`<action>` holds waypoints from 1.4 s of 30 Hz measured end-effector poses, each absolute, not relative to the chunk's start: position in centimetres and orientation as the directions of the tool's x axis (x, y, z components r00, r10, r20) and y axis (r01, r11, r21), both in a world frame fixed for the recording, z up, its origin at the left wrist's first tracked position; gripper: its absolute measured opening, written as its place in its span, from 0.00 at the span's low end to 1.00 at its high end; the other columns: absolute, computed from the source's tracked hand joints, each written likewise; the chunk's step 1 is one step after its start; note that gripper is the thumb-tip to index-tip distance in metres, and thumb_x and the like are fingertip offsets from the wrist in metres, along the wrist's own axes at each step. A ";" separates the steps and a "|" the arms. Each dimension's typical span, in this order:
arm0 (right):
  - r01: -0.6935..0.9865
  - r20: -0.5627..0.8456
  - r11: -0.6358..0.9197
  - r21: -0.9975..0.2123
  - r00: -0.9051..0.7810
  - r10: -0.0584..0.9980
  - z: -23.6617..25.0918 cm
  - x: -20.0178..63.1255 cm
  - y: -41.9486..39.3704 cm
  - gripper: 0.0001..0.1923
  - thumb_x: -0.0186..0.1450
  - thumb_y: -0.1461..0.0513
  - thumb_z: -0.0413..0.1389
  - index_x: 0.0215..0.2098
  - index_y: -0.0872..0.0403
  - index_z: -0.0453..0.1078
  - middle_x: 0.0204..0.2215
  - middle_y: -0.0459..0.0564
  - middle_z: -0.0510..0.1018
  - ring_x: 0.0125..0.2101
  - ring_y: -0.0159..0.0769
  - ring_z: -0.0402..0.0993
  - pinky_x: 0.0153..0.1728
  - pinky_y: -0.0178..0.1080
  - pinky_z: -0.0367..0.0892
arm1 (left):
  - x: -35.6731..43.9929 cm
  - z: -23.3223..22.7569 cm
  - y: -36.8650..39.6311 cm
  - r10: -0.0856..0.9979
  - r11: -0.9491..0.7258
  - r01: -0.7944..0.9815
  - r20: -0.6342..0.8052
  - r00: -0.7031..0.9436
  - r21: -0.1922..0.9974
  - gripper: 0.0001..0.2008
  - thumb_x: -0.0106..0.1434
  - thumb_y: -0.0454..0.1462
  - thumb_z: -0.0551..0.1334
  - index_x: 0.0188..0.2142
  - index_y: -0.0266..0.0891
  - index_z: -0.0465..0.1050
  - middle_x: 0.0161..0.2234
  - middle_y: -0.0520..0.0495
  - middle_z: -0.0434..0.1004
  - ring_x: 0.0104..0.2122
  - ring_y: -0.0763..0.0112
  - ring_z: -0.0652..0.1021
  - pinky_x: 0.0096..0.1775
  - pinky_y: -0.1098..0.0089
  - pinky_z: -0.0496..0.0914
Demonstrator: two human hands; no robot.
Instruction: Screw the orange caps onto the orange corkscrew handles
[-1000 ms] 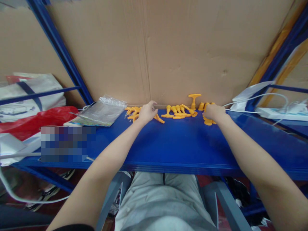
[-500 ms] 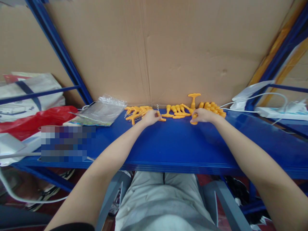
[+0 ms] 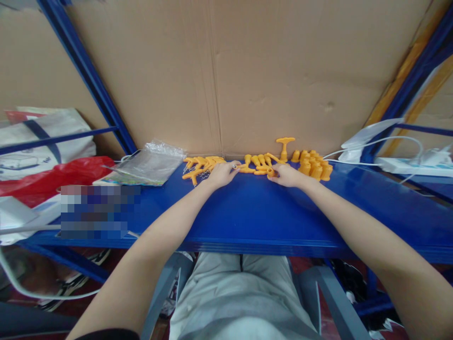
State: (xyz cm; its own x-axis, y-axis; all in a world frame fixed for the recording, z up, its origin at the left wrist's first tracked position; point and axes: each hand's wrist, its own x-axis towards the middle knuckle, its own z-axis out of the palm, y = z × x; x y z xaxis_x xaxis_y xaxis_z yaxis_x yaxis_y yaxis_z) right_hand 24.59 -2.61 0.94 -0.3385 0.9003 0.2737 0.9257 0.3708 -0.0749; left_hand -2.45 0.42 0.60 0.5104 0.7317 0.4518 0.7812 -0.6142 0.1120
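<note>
Far to your left, a red plastic bag [image 3: 53, 174] and a clear crinkled plastic pouch [image 3: 148, 163] lie on the blue metal shelf [image 3: 247, 212], set well aside from the work. Next comes a loose heap of orange plastic T-shaped pieces with small chains [image 3: 200, 166], right against the brown cardboard backing [image 3: 230, 71]. Your left hand [image 3: 221, 174] rests beside that heap, fingertips pinching a small ring or chain end. Between your hands lies a row of orange plastic pegs [image 3: 257, 164], one standing upright. Your right hand [image 3: 288, 175] pinches a small orange cap piece [image 3: 271, 172] close to the row. Further right, orange plastic caps [image 3: 313, 165] stand bunched, apparently sorted by kind. A white cable [image 3: 375, 141] trails beyond.
</note>
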 end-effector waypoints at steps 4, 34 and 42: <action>0.899 0.343 0.435 -0.053 -0.392 0.854 1.2 24.1 -2.9 0.07 0.62 0.64 0.58 0.39 0.57 0.73 0.36 0.54 0.79 0.38 0.42 0.76 0.40 0.39 0.68 | -2.1 1.2 -0.6 0.754 -0.572 0.819 0.422 0.503 0.044 0.17 0.72 0.39 0.55 0.57 0.41 0.73 0.48 0.42 0.82 0.48 0.59 0.80 0.50 0.64 0.72; 0.849 0.558 0.524 -0.063 -0.406 0.724 1.2 23.6 -3.3 0.14 0.65 0.58 0.57 0.47 0.55 0.75 0.42 0.57 0.82 0.40 0.48 0.79 0.41 0.46 0.72 | -0.9 3.4 -3.4 0.906 -0.324 0.933 0.235 0.353 -0.156 0.19 0.74 0.37 0.50 0.53 0.34 0.76 0.54 0.33 0.74 0.49 0.48 0.80 0.45 0.57 0.73; 0.806 0.613 0.591 -0.039 -0.447 0.651 1.6 23.4 -3.5 0.15 0.67 0.57 0.55 0.49 0.55 0.75 0.44 0.59 0.81 0.45 0.49 0.78 0.46 0.47 0.71 | 0.2 4.8 -4.8 0.933 -0.216 0.968 0.266 0.243 -0.129 0.19 0.75 0.43 0.53 0.53 0.34 0.75 0.50 0.30 0.79 0.51 0.46 0.80 0.46 0.58 0.72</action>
State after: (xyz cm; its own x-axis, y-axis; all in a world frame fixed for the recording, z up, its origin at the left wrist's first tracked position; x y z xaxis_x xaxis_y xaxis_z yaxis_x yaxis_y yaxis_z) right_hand 23.37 -3.50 1.56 -0.4474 0.6508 0.6134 0.8058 0.5909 -0.0392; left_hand 0.19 -4.82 4.80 0.2433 0.9327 0.2663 0.9679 -0.2157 -0.1287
